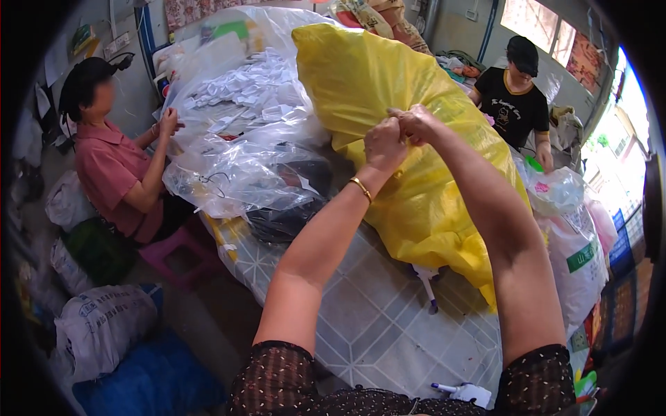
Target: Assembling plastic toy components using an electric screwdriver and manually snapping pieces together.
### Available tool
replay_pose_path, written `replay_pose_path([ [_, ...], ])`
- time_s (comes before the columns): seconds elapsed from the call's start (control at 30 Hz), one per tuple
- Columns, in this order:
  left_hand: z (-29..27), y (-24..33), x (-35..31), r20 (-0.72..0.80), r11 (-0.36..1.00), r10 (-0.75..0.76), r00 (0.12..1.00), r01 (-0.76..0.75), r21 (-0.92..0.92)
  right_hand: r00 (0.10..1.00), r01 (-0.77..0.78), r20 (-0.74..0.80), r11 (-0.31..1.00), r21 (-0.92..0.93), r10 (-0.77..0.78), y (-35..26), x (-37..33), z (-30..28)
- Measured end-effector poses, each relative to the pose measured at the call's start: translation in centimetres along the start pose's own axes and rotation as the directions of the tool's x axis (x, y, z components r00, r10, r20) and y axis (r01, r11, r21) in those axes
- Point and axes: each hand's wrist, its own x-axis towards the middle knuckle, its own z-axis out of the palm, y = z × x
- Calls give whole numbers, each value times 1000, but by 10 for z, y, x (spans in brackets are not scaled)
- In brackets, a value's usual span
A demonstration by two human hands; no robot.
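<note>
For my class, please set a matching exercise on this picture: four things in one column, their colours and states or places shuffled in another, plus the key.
Things
1. Bag at the left hand and right hand
2. Stool
3. Paper slips
4. Bracelet near the left hand

Descriptions
A. Pink, low at the left
B. Gold, worn
C. White, heaped
D. Yellow, large

Pairs: 1-D, 2-A, 3-C, 4-B

Blown-out daylight fills the right-hand opening [626,118] and upper window [531,21]; highlights streak the yellow plastic bag [444,215] and clear sheeting [232,177]. The lower-left floor [225,315] is dim. Fisheye distortion bends edges toward black corners.
</note>
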Motion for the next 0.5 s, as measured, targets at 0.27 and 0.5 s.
replay_pose_path([
  [0.27, -33, -50, 60, -116, 920, -236, 965, 183, -346, 845, 372, -440, 925, 79, -302, 87, 47, 7],
  [0.5, -128, -183, 192, -567, 959, -253, 784, 127, -252, 692, 572, -567, 819, 50, -448, 15, -19, 69],
])
